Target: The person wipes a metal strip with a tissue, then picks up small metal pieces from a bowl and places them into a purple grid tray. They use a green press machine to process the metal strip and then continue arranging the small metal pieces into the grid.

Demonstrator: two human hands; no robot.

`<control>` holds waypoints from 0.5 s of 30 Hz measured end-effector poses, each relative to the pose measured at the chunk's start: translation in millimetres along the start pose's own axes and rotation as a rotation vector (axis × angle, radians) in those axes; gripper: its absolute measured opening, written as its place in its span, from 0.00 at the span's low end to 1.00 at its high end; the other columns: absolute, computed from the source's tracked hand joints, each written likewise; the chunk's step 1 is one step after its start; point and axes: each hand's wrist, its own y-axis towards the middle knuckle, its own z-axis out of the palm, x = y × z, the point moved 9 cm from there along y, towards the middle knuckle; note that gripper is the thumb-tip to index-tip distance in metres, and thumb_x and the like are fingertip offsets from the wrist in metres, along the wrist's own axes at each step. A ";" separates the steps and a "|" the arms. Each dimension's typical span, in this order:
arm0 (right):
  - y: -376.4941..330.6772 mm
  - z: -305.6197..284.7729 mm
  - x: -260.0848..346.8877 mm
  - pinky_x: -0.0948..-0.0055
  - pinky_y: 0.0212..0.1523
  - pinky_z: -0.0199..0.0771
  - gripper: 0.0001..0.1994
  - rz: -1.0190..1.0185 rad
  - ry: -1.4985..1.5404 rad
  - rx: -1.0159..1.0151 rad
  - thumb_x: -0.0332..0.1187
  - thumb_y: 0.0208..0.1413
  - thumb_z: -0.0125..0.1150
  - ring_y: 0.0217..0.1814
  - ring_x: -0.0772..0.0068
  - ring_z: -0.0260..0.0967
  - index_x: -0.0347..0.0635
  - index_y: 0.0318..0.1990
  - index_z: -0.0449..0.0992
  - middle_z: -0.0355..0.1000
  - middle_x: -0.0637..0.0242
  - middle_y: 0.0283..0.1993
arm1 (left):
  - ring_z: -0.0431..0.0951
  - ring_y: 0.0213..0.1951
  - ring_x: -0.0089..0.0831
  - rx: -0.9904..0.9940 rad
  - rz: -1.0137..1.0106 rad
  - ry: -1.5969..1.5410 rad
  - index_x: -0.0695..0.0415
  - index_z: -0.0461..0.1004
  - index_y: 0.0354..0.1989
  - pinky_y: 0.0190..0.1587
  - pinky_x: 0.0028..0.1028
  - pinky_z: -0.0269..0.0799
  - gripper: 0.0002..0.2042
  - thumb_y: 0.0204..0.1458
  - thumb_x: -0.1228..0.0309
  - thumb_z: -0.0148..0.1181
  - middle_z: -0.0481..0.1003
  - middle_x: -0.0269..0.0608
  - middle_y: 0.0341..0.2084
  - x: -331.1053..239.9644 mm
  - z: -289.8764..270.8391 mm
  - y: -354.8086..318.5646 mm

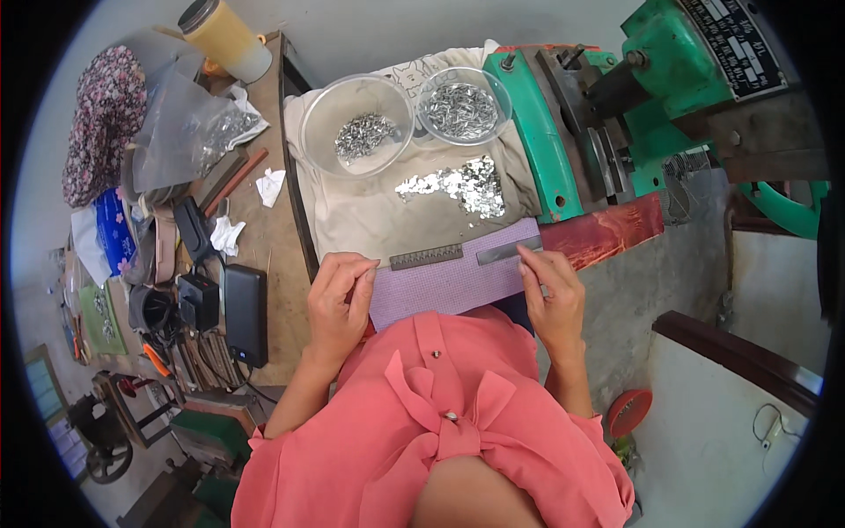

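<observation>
My left hand is closed in a pinch, fingertips beside the left end of a dark toothed metal strip. Anything between those fingertips is too small to make out. My right hand is also pinched, with its tips near a flat grey metal strip; what it grips, if anything, cannot be made out. Both strips lie on a purple textured mat. Beyond them, shiny flat metal pieces are spread over a beige cloth.
Two clear plastic tubs, a larger one and a smaller one, hold small metal parts at the back. A green machine stands at the right. The wooden table at left carries a black power bank, bags and a yellow tumbler.
</observation>
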 end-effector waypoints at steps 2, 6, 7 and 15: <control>-7.7 6.8 -1.9 0.63 0.38 0.73 0.13 -0.004 -0.005 0.043 0.23 0.52 0.65 0.37 0.59 0.73 0.39 0.46 0.81 0.74 0.61 0.36 | 0.74 0.30 0.30 -0.019 -0.016 0.019 0.63 0.78 0.39 0.32 0.26 0.69 0.05 0.56 0.80 0.59 0.74 0.43 0.34 4.4 0.6 -5.9; -15.3 16.5 -3.6 0.63 0.38 0.73 0.13 -0.035 0.003 0.116 0.23 0.51 0.66 0.37 0.59 0.73 0.39 0.46 0.81 0.74 0.61 0.36 | 0.74 0.31 0.27 -0.036 -0.174 -0.009 0.63 0.78 0.42 0.32 0.24 0.69 0.07 0.55 0.80 0.60 0.74 0.43 0.36 23.5 4.0 -20.9; -16.4 17.4 -4.4 0.63 0.38 0.73 0.13 -0.045 -0.002 0.129 0.23 0.51 0.66 0.37 0.59 0.72 0.39 0.46 0.81 0.74 0.61 0.36 | 0.74 0.31 0.29 -0.016 -0.217 -0.010 0.63 0.77 0.43 0.32 0.25 0.70 0.08 0.55 0.79 0.60 0.74 0.43 0.36 27.8 6.5 -24.8; -26.3 4.5 -10.8 0.65 0.38 0.72 0.13 -0.089 -0.013 0.122 0.23 0.51 0.66 0.37 0.60 0.72 0.39 0.45 0.81 0.74 0.61 0.36 | 0.75 0.37 0.34 0.082 -0.333 0.061 0.62 0.70 0.55 0.38 0.30 0.73 0.22 0.51 0.76 0.64 0.73 0.46 0.41 34.7 31.2 -45.2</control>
